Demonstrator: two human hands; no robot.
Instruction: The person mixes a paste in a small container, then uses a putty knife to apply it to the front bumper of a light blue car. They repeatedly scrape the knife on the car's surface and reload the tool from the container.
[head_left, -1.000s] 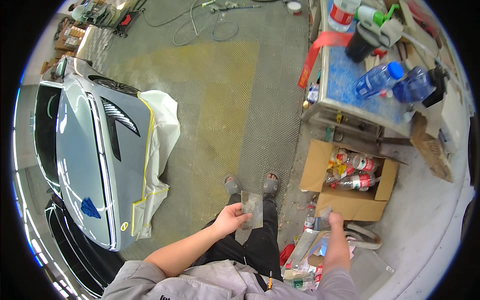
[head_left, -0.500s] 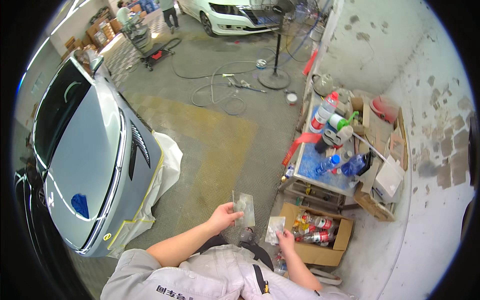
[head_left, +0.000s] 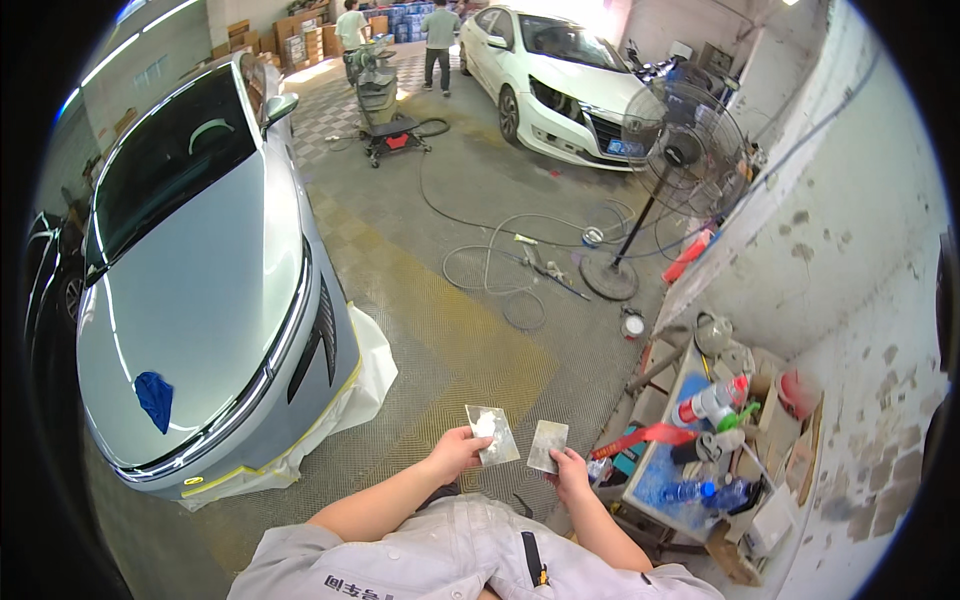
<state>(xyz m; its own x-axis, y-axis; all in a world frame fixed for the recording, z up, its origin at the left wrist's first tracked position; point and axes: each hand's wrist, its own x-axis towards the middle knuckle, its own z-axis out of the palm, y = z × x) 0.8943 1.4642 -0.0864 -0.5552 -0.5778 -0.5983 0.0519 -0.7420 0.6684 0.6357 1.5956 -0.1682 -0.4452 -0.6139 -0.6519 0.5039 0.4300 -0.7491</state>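
Note:
My left hand (head_left: 458,450) grips a flat rectangular plate (head_left: 500,440) smeared with a whitish substance, its thumb lying on the face. Just right of it, my right hand (head_left: 569,474) holds a second, smaller thin grey plate (head_left: 548,443) by its lower part, raised in front of my body. The two plates are close but apart. On my left stands a silver car (head_left: 190,330) masked with white sheeting and yellow tape, a blue cloth (head_left: 153,400) on its bonnet. On my right a metal table (head_left: 655,485) holds bottles and boxes.
A standing fan (head_left: 681,148), coiled hoses (head_left: 510,270) and a small tin (head_left: 631,325) lie or stand ahead. A white car (head_left: 545,70), a wheeled machine (head_left: 385,110) and two people (head_left: 440,45) are farther back. A stained wall (head_left: 850,300) bounds the right.
The view has lifted from the floor toward the back of the workshop. My right hand has come up from the box with its plate and moved left, alongside the left hand's plate.

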